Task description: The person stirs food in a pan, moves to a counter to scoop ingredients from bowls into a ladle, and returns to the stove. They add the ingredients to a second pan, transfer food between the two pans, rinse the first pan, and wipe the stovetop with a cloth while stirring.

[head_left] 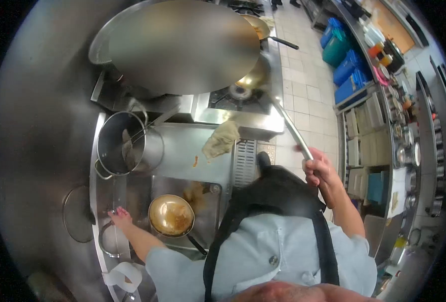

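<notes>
My right hand point(321, 173) is wrapped around the end of a long metal handle point(293, 128). The handle runs up to a pan point(256, 75) over the stove burner point(239, 95); a large blurred patch hides part of that pan. My left hand point(121, 216) reaches to the ledge at the back of the sink, its fingers stretched out. Small fittings there are too indistinct to name. Beside my left forearm, a frying pan point(171, 215) with a browned surface and black handle sits in the sink point(210, 211).
A deep pot point(145, 151) with utensils inside stands beyond the sink. A crumpled cloth point(221, 139) lies on the metal counter point(175, 136). Another frying pan point(255, 26) rests at the far stove edge. Blue bins point(347, 68) and loaded shelves line the right side.
</notes>
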